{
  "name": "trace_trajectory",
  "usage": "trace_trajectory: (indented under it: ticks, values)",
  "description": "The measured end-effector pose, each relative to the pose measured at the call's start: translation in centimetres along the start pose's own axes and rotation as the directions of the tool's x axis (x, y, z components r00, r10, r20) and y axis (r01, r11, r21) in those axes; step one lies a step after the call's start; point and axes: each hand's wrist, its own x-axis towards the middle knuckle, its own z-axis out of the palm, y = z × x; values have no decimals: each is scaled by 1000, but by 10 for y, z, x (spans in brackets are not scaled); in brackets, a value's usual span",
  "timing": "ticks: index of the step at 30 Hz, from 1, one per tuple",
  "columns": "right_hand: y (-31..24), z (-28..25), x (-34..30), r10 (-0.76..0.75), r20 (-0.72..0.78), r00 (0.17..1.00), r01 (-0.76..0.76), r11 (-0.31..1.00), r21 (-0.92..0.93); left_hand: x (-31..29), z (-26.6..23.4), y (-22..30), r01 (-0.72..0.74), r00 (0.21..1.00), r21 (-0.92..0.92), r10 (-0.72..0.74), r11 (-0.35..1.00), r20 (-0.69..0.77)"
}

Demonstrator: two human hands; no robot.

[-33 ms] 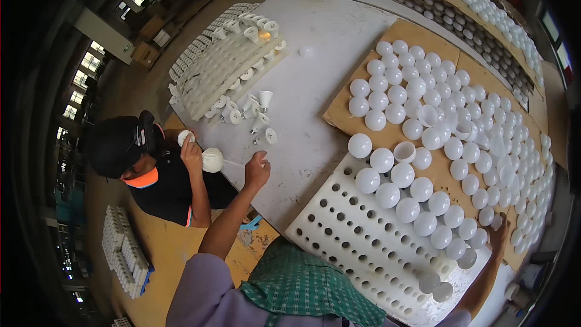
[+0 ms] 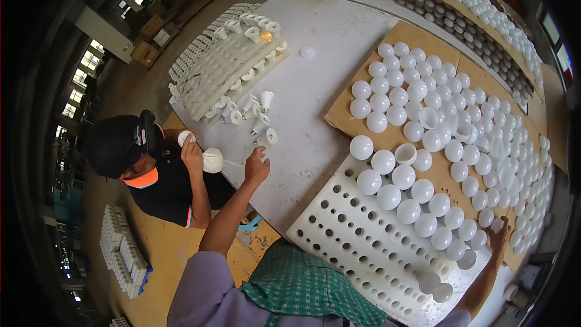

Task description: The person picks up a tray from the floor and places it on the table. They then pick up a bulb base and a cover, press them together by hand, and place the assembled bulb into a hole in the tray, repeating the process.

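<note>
My left hand (image 2: 257, 168) is over the table's left part with its fingers bent and apart. Its fingertips come close to a white bulb base (image 2: 267, 138) lying on its side; I see nothing held between them. Several more bulb bases (image 2: 261, 122) lie beyond it. Far to the right, my right hand (image 2: 498, 239) has its fingers on a white dome-shaped bulb cover (image 2: 497, 224) at the near edge of a cardboard sheet (image 2: 346, 109), partly hiding it. Many such covers stand on the sheet. A white tray with round holes (image 2: 339, 224) lies before me, covers along its far side.
Left of me a person (image 2: 163, 169) holds a white round part (image 2: 186, 138) beside a white cloth-like ball (image 2: 212, 160). Stacked trays of bulb bases (image 2: 224, 66) stand at the table's far left. Layered cardboard with covers (image 2: 466, 21) rises at the far right.
My left hand has shifted slightly away from me, toward the nearest bulb base, and its fingers have spread. My right hand stays at about the same place by the bulb cover.
</note>
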Motion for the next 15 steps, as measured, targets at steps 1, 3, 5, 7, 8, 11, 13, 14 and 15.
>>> trace_trajectory:
  ticks: [1, 3, 5, 7, 8, 11, 13, 14, 15]
  values:
    - [7, -5, -4, 1, -8, 1000, -1, 1000, -10, 16, 5, -10, -35, 999, 82, 34, 996, 14]
    - [13, -23, -26, 201, -300, 932, -218, 976, -22, 47, 18, -22, -36, 999, 187, 36, 982, 3]
    - [-2, -39, -62, 303, -302, 904, -125, 862, 491, 71, 34, -34, -20, 999, 332, 5, 943, 45]
    - [7, -44, -105, 410, -210, 887, 87, 299, 950, 85, 48, -51, -25, 990, 334, -23, 942, 141]
    - [-26, -41, -130, 313, -180, 932, 137, 152, 979, 88, 49, -56, -93, 991, 410, 43, 907, 130]
    - [-154, -39, -194, 87, -69, 994, 66, 26, 997, 81, 44, -63, -283, 959, 415, 254, 865, 123]
    - [-204, -14, -221, -23, -13, 1000, 13, -37, 999, 68, 36, -49, -140, 976, 366, 66, 920, 207]
    - [-218, -2, -234, -67, 58, 996, -57, 11, 998, 65, 37, -63, -202, 961, 269, 138, 942, 239]
    - [-235, 11, -245, -122, 35, 992, -39, -25, 999, 55, 41, -56, -214, 962, 126, 187, 969, 198]
